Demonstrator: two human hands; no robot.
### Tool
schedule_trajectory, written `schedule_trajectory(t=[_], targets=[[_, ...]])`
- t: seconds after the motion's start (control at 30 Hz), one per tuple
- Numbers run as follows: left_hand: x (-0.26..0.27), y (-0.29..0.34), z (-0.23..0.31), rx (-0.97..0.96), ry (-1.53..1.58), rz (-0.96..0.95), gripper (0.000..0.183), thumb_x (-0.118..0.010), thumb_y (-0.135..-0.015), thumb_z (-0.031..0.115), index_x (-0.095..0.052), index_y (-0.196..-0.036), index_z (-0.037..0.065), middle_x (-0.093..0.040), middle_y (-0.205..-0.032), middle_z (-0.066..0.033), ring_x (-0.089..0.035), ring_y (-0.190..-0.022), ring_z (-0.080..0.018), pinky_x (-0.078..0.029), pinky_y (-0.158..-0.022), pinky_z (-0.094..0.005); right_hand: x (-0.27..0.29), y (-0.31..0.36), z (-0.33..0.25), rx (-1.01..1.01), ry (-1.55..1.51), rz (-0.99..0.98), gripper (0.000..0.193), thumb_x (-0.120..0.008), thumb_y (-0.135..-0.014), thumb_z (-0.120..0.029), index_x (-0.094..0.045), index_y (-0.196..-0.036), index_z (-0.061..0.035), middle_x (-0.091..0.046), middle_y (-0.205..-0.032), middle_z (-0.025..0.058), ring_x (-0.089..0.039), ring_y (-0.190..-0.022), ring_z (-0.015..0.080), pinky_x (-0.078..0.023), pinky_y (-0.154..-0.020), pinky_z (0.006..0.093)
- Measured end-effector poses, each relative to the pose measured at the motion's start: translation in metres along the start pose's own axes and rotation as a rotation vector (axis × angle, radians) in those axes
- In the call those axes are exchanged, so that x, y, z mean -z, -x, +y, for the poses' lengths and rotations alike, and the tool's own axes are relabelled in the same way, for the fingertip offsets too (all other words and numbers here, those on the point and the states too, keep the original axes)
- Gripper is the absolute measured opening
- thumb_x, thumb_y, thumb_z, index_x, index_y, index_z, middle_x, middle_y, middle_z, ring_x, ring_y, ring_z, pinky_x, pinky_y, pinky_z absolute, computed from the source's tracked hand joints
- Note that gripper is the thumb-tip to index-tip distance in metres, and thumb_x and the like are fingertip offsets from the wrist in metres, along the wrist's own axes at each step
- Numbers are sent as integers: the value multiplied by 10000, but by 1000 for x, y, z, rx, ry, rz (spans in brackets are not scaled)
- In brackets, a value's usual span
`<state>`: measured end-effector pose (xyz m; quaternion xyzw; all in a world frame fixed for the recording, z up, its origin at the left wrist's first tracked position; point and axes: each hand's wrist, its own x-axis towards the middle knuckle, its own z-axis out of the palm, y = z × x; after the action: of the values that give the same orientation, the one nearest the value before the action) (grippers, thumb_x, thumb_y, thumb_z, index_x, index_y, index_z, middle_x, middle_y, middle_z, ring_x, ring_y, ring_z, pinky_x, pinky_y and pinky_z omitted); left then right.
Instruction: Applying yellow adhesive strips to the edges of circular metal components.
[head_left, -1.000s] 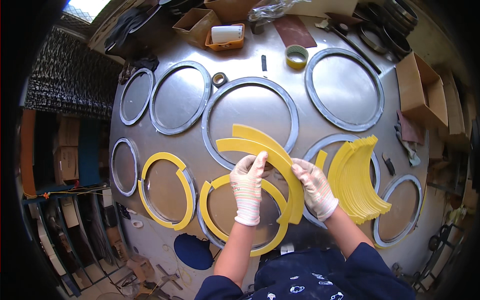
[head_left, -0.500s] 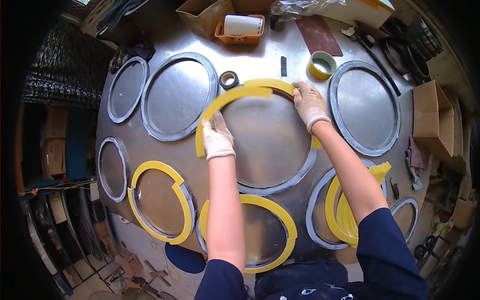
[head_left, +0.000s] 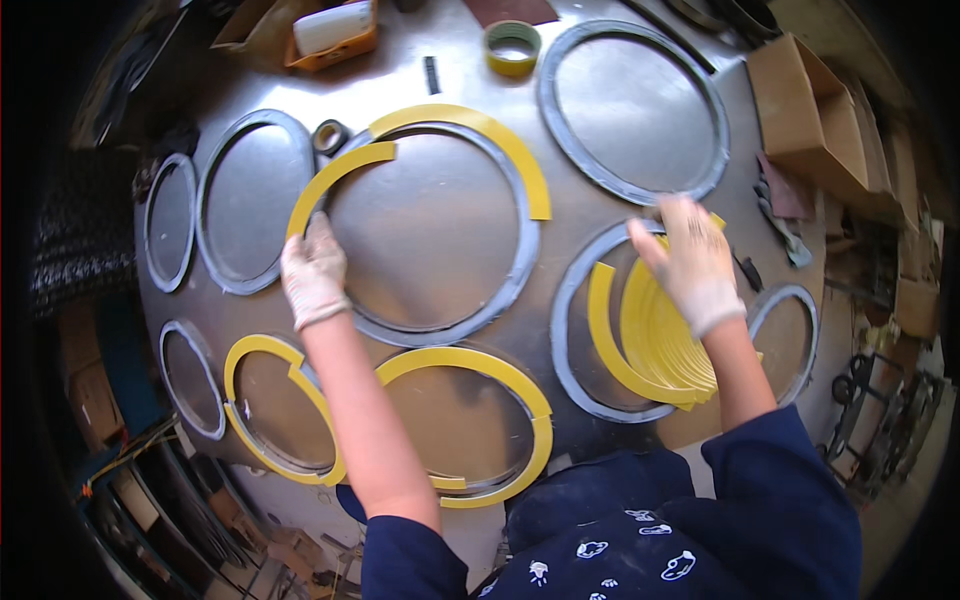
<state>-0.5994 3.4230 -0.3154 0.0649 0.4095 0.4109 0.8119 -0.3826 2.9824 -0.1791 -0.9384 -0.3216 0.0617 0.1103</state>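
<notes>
A large grey ring (head_left: pixel 515 290) lies mid-table. One yellow curved strip (head_left: pixel 490 130) covers its upper right. My left hand (head_left: pixel 317 268), in a pale glove, grips the lower end of a second yellow arc strip (head_left: pixel 338 178) along the ring's upper left. That strip's other end lies just inside the first strip's end. My right hand (head_left: pixel 692 262), also gloved, is over a fanned stack of yellow arc strips (head_left: pixel 655 335), with thumb and fingers apart and slightly blurred. The stack lies within another grey ring (head_left: pixel 566 325) and hides part of it.
Nearer me lie a yellow-covered ring (head_left: pixel 540 430) and a smaller yellow-covered ring (head_left: pixel 245 350). Bare grey rings (head_left: pixel 715 120) lie around the metal table. A yellow tape roll (head_left: pixel 511 60), a black tape roll (head_left: pixel 330 137), an orange bin (head_left: pixel 335 45) and a cardboard box (head_left: pixel 800 110) stand farther off.
My right hand has left the strip on the ring's right side and moved right and nearer, over the stack. My left hand stays on its strip. The whole view has shifted.
</notes>
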Motion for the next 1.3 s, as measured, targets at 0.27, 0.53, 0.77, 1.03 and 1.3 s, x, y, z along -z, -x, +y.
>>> schedule_trajectory(t=[0.27,0.53,0.77,1.03,1.3], targets=[[-19,144,-57,-92,-806,-165,409,-599,-991,203,-536,-1323,-28,-570,-1334,-183,-599,-1197,-332,-496,-1024,-419,-19,175,9,-127,25,-236,577,-814,-706,-440,-614,-1141,-119,-572,-1109,105,-571,-1041,280,-451,-907,429],[15,304,-92,-102,-1080,-339,436,-570,-1014,279,-540,-1308,-41,-615,-1251,-146,-636,-1116,-250,-503,-966,-366,-51,219,24,-27,111,-335,378,-755,-738,-248,-617,-1073,-140,-579,-1085,61,-568,-1053,267,-439,-891,430],[32,377,-51,-651,-1374,-305,274,-492,-974,-1,-587,-1229,-31,-614,-1230,-147,-619,-1112,-250,-478,-1009,-381,38,183,-9,122,-209,-52,230,-691,-807,-136,-598,-1013,-95,-585,-1010,94,-616,-938,310,-478,-825,449],[15,394,-20,-1131,-1801,-908,455,-659,-809,99,-568,-1250,40,-562,-1326,-196,-562,-1200,-400,-428,-1036,-524,125,157,-87,272,-65,-327,220,-610,-876,-168,-610,-1096,-169,-585,-935,70,-644,-705,212,-504,-609,379],[14,246,-26,-1121,-2201,-1058,709,-725,-845,361,-437,-1419,59,-480,-1452,-183,-444,-1328,-405,-349,-1090,-543,-86,11,-123,1132,-42,-153,310,-640,-891,-354,-630,-1194,-291,-592,-1016,-12,-590,-997,153,-425,-865,353]])
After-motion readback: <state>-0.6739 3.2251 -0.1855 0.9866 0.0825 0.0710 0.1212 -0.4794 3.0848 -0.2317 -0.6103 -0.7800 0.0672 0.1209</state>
